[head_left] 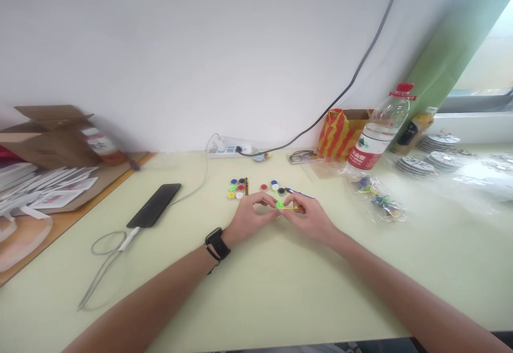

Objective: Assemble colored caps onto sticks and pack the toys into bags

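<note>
Between my fingertips is a small bright green disc (pixel 279 205) with a thin yellow-green strand at it. My left hand (pixel 253 215), a black watch on its wrist, pinches the disc from the left. From the other side my right hand (pixel 308 216) closes its thumb and finger on it. Just beyond the left fingers lie several small coloured discs (pixel 232 188) beside a row of thin coloured strips (pixel 246 186). A red disc (pixel 263 187), a blue one (pixel 274 183) and a black one (pixel 281 191) lie behind the hands. Blue strands (pixel 298 191) lie behind the right hand.
A phone (pixel 154 206) with a cable lies left. Against the wall are a power strip (pixel 228 148) and a striped paper bag (pixel 334 135). A large water bottle (pixel 379 131) and plastic packets (pixel 379 198) are right; a cardboard box (pixel 52 136) stands far left.
</note>
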`<state>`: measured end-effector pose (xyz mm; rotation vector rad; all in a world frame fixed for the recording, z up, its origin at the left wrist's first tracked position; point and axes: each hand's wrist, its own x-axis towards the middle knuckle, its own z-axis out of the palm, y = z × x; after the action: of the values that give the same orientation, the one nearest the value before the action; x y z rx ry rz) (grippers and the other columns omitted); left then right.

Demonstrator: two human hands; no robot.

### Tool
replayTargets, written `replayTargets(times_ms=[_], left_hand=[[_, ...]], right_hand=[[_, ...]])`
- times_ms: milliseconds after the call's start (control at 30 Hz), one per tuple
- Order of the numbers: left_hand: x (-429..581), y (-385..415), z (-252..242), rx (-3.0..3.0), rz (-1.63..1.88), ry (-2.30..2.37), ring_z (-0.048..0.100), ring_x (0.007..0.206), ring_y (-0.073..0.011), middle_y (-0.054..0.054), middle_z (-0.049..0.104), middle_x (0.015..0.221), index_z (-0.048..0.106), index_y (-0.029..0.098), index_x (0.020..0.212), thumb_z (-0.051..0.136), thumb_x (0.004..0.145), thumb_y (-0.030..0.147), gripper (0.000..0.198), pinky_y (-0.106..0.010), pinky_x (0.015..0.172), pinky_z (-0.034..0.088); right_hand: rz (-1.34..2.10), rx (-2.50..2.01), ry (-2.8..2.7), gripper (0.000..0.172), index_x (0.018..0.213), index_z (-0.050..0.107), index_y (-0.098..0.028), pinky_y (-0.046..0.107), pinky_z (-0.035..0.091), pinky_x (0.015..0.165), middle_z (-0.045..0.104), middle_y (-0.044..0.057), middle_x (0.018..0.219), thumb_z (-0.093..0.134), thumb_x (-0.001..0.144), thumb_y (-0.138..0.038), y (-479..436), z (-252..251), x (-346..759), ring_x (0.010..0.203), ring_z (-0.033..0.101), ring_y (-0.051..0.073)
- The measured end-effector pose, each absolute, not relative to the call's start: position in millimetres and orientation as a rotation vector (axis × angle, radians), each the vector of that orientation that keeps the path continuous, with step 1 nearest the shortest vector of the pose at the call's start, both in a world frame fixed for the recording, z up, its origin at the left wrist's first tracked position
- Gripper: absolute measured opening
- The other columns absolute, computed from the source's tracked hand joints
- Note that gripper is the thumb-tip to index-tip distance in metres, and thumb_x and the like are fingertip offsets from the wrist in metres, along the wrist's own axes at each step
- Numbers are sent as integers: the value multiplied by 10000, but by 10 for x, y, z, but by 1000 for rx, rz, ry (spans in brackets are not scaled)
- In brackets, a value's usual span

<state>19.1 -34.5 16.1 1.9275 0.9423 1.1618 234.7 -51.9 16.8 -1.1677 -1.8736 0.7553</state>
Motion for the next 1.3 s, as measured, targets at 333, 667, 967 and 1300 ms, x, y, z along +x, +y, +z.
replayTargets(times_ms=[333, 667, 967, 1300], left_hand=[[169, -375, 167, 2027, 1142, 1039, 652, 927, -240, -56, 750, 1027, 748, 240, 998, 858, 775, 329, 264, -318, 813, 483], [118, -371, 201, 2191, 971, 963, 630, 900, -256, -80, 723, 922, 781, 238, 914, 780, 836, 280, 88, -329, 821, 487], [88, -354, 203, 2092, 902, 942, 650, 816, -203, -61, 746, 900, 732, 213, 878, 789, 824, 290, 109, -302, 762, 513], [145, -355, 232, 1622, 789, 824, 734, 836, -197, -91, 775, 920, 771, 154, 1017, 856, 781, 281, 281, -307, 815, 588]], right_hand=[[548, -1225, -1881, 130, 878, 635, -230, 273, 357, 576, 504, -37, 639, 604, 885, -356, -308, 138, 2580, 578, 456, 153], [152, -1851, -1971, 86, 759, 677, -218, 295, 322, 589, 654, 23, 693, 653, 791, -295, 46, 100, 3258, 670, 583, 203], [364, -1519, -1933, 218, 950, 540, -240, 302, 369, 609, 584, -20, 687, 487, 976, -450, -124, 209, 3011, 649, 564, 198], [936, -1016, -2066, 149, 1011, 536, -236, 289, 461, 664, 590, 4, 859, 424, 1045, -327, -544, 368, 2533, 735, 522, 172]])
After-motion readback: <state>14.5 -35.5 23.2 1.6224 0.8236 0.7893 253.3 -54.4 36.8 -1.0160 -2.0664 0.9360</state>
